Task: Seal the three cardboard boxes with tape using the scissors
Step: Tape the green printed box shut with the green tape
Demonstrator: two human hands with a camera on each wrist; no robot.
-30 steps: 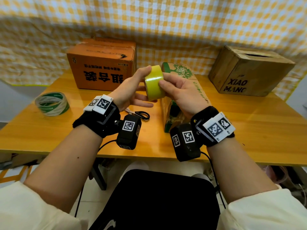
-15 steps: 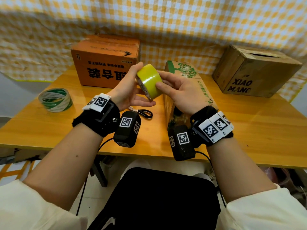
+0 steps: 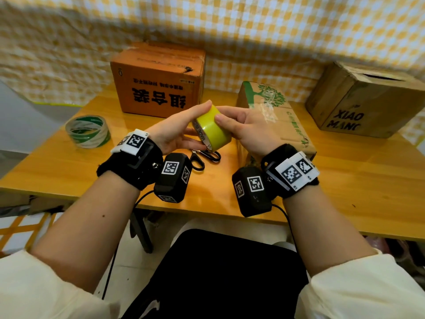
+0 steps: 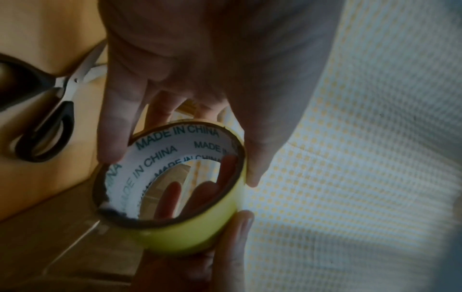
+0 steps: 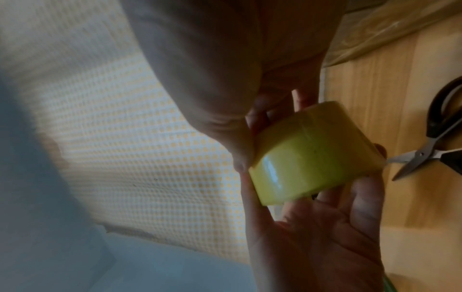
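A yellow tape roll point(image 3: 215, 131) is held above the table between both hands. My left hand point(image 3: 195, 125) pinches its rim, thumb on top and fingers below. My right hand point(image 3: 220, 113) grips it from the right, thumb on the yellow face. In the left wrist view the white core of the roll point(image 4: 195, 235) reads "MADE IN CHINA". Black-handled scissors point(image 3: 204, 157) lie on the table under the hands. Three boxes stand behind: an orange box point(image 3: 158, 79), a tree-printed box point(image 3: 276, 111) lying in the middle, and a brown box point(image 3: 368, 100) at the right.
A green-and-white tape roll point(image 3: 87, 131) sits at the table's point(image 3: 345, 185) left end. A yellow checked cloth point(image 3: 253, 31) hangs behind the boxes. The table's front edge is close to my wrists, with my lap below it.
The yellow roll has been turned between my hands, from edge-on to tilted with its open core showing on the left. My right thumb has shifted along its yellow face.
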